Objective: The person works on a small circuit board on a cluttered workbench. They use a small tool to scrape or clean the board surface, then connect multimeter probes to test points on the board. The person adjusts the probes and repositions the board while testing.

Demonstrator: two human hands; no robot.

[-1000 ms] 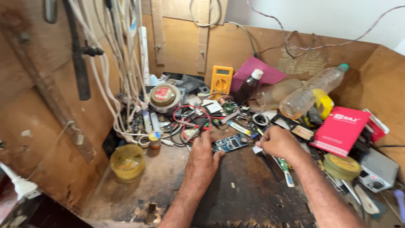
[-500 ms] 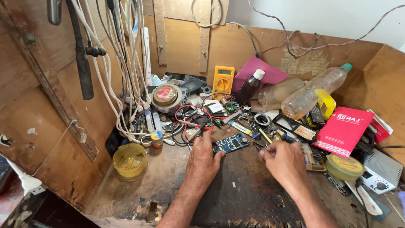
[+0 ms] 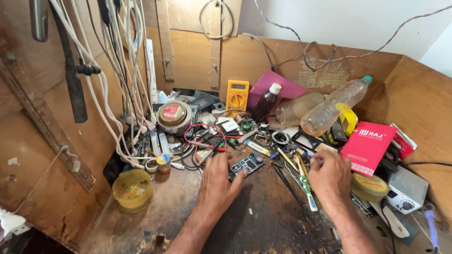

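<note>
Left hand [image 3: 217, 181] spread flat, fingertips pinning the small circuit board [image 3: 246, 164] on the tabletop [image 3: 263, 221]. Right hand [image 3: 329, 176], right of the board, curled loosely among tools, grip unclear. Best kept pressed steady, 1 hand only.

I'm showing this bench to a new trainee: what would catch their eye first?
Probably the two hands at the centre: the left hand rests its fingertips on a small blue circuit board, and the right hand picks among tools beside it. Next, the yellow multimeter standing against the back wall, the red box on the right, and the white cables hanging at left.
</note>
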